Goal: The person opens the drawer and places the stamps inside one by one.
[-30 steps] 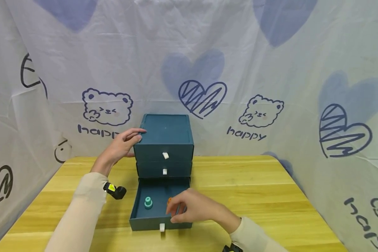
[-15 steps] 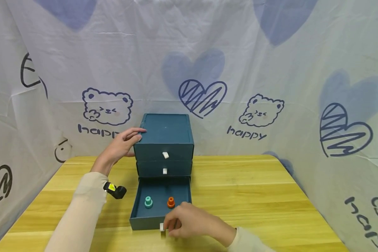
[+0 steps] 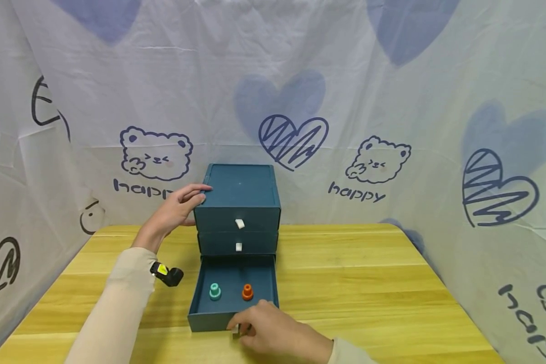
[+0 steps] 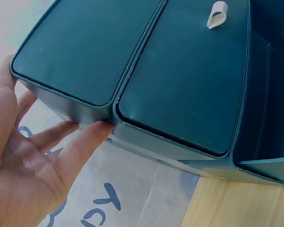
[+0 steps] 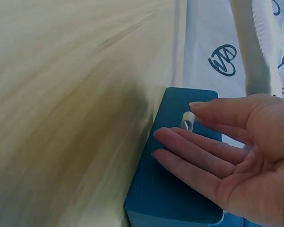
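Observation:
A dark teal cabinet [image 3: 241,186] of stacked drawers stands on the table, its bottom drawer [image 3: 205,321] pulled out. Inside that drawer sit a small mint-green stepped peg [image 3: 215,292] and an orange one [image 3: 247,292], both upright. My left hand [image 3: 175,210] rests against the cabinet's upper left side, with fairly straight fingers touching its edge and side. At the drawer's front is my right hand [image 3: 275,326], its fingers on either side of the white pull tab [image 5: 188,121]. In the right wrist view these fingers are extended and spread, with a gap around the tab.
Two white tabs mark the closed upper drawers, the top one [image 3: 239,224] and the middle one [image 3: 238,247]. Wood-grain tabletop [image 3: 346,283] extends to both sides. A printed cloth [image 3: 291,45] hangs behind and beside the table.
My right hand has moved from above the orange peg down to the drawer's front tab, uncovering that peg. The left hand and the drawer have stayed in place.

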Demonstrator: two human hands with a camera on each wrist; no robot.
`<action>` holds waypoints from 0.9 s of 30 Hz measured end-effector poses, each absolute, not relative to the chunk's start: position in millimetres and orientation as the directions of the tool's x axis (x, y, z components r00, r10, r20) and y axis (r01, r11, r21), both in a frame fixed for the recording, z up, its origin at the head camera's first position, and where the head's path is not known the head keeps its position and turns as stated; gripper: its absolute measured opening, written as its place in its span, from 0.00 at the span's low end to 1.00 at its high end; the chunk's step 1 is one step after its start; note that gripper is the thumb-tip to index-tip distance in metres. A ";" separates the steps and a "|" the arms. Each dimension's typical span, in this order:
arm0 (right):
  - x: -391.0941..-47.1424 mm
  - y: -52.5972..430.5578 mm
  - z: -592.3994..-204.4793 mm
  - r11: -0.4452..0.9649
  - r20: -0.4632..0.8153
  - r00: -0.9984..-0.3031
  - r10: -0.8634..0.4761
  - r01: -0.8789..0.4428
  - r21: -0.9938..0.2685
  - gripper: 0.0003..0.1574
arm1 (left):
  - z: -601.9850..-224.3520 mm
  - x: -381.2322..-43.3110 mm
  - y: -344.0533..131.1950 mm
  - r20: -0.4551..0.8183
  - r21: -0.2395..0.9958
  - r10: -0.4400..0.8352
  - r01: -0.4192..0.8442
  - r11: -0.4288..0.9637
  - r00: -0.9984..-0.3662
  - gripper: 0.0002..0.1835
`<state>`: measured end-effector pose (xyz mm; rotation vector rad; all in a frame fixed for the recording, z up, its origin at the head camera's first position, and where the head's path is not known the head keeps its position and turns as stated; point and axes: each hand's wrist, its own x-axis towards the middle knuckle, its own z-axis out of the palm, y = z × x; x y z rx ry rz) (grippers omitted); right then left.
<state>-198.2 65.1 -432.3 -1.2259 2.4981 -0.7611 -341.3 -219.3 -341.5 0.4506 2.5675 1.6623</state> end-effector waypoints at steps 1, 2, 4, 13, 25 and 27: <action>-198.2 64.7 -433.2 0.506 0.007 -0.613 -0.790 -0.658 -0.557 0.19 | -341.4 -341.4 -219.3 0.115 0.900 0.267 0.214 0.381 -0.957 0.27; -198.2 64.1 -434.3 0.505 0.014 -0.614 -0.789 -0.662 -0.554 0.19 | -341.3 -341.4 -219.3 0.114 0.900 0.264 0.212 0.381 -0.958 0.26; -198.0 62.9 -436.7 0.505 0.017 -0.616 -0.788 -0.662 -0.554 0.19 | -341.0 -341.3 -219.1 0.113 0.900 0.259 0.210 0.382 -0.959 0.26; -198.7 60.9 -445.4 0.501 0.047 -0.633 -0.773 -0.654 -0.567 0.16 | -341.4 -340.8 -218.8 0.110 0.896 0.256 0.207 0.393 -0.960 0.26; -204.9 61.8 -449.2 0.499 0.182 -0.711 -0.679 -0.630 -0.596 0.09 | -340.8 -340.7 -219.6 0.111 0.898 0.267 0.212 0.385 -0.957 0.26; -207.3 62.1 -449.7 0.500 0.184 -0.717 -0.673 -0.623 -0.601 0.09 | -341.0 -340.6 -219.4 0.111 0.898 0.268 0.212 0.385 -0.957 0.26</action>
